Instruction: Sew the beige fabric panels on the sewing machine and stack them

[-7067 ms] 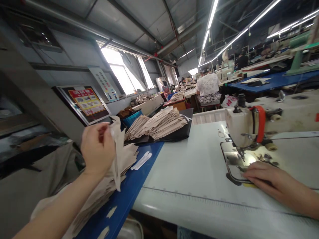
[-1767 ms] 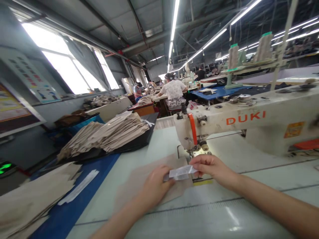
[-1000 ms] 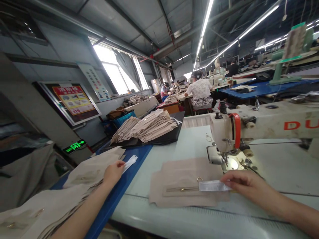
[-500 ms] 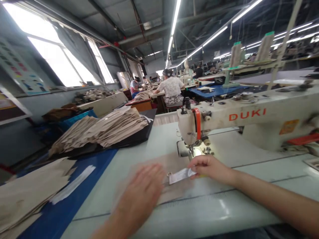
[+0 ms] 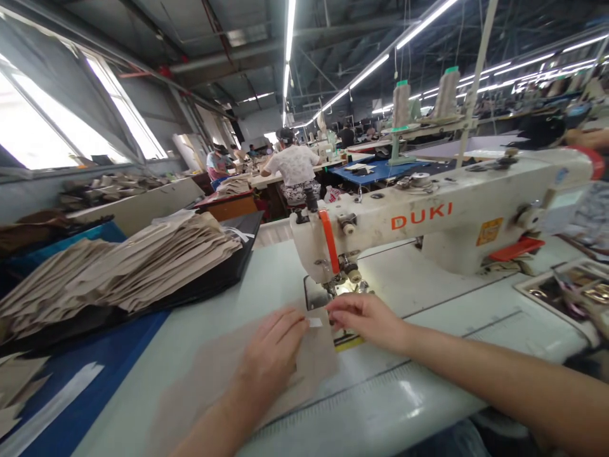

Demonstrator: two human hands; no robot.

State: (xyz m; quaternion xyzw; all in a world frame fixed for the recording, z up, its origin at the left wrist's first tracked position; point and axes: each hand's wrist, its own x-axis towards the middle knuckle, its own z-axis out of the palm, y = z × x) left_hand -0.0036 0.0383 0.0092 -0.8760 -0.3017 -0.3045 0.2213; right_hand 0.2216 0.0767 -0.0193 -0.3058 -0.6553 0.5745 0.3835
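A beige fabric piece [image 5: 318, 355] lies on the pale sewing table, in front of the needle area of a white sewing machine [image 5: 380, 222]. On it is a short white fabric strip [image 5: 314, 322]. My left hand [image 5: 273, 355] rests over the fabric, fingers together and curled, their tips at the strip's left end; the thumb is hidden. My right hand [image 5: 364, 320] is closed in a pinch at the fabric's right edge, just before the presser foot. The metal ring on the strip is out of sight.
Stacked beige fabric pieces [image 5: 157, 263] lie on black material at left. A long white strip [image 5: 57, 406] is on the blue surface [image 5: 128, 355]. A tray [image 5: 566, 292] of metal parts stands at right. A co-worker [image 5: 290, 165] sits ahead; thread cones [image 5: 447, 92] stand behind the machine.
The view has swung right. My right hand has let go of the strip's right end and pinches at the fabric edge; my left hand has come onto the strip. Less of the strip shows.
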